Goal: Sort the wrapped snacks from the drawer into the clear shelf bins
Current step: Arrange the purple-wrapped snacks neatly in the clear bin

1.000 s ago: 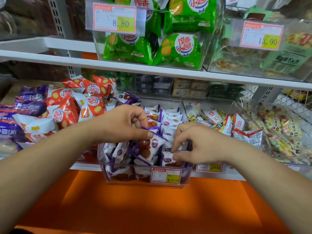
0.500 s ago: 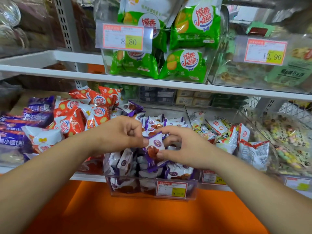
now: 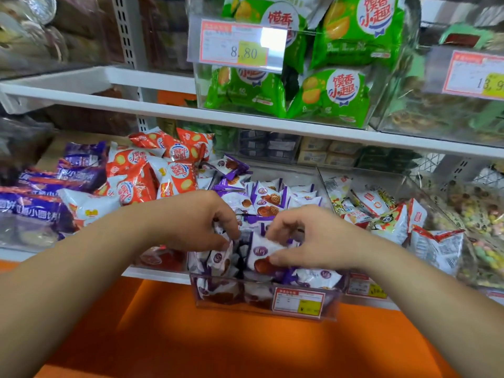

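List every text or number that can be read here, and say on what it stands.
"8.80": left price tag.
"13.9", cut by the edge: right price tag.
"馍香小趣": green packets.
Lower tag and purple packets: too small to read.

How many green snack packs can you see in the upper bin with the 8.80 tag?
4 green packs: upper left, partly behind the price tag; upper right; lower left; lower right. More may be hidden behind them.

Both forearms (image 3: 81, 268) reach from the lower corners to mid-frame. Left hand (image 3: 196, 222) curls its fingers downward, grip unclear; right hand (image 3: 313, 238) pinches a packet (image 3: 260, 251).
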The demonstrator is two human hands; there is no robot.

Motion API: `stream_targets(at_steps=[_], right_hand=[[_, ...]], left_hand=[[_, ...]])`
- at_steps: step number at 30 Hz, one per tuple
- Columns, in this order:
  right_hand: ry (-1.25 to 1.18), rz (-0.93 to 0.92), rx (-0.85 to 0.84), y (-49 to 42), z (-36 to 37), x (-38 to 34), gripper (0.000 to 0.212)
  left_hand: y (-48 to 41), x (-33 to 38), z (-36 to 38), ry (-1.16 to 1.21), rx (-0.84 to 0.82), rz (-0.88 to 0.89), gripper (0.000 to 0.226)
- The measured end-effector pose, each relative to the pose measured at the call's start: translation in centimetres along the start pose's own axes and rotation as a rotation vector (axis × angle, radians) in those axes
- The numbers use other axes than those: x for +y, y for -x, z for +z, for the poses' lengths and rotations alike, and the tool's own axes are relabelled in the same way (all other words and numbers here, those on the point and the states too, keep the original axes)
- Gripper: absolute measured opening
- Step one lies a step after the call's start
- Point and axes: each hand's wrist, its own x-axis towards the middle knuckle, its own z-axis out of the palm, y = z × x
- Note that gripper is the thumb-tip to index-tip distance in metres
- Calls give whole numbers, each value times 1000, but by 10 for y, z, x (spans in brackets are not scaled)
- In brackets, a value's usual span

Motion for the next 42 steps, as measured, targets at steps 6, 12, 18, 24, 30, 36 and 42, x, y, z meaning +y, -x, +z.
stream_targets(at_steps=[6, 12, 18, 24, 30, 36, 42], right_hand=[[7, -68, -69, -3, 19, -2, 21], [-49, 10, -223, -1, 0, -12, 20], [50, 112, 256, -31, -17, 18, 21], [151, 123, 56, -61, -8, 33, 10], [397, 213, 18, -72, 1, 30, 33], [149, 234, 269, -80, -9, 41, 13], [85, 255, 71, -66, -7, 35, 33]], left_hand=[[-2, -1, -2, -17, 18, 54, 18], [-4, 1, 1, 58, 122, 70, 15], [-51, 14, -14, -87, 140, 27, 15], [-87, 18, 8, -239, -90, -39, 19], [-76, 3, -1, -149, 32, -75, 15], [-60, -15, -7, 2, 172, -87, 17], [-55, -17, 3, -28, 231, -47, 14]])
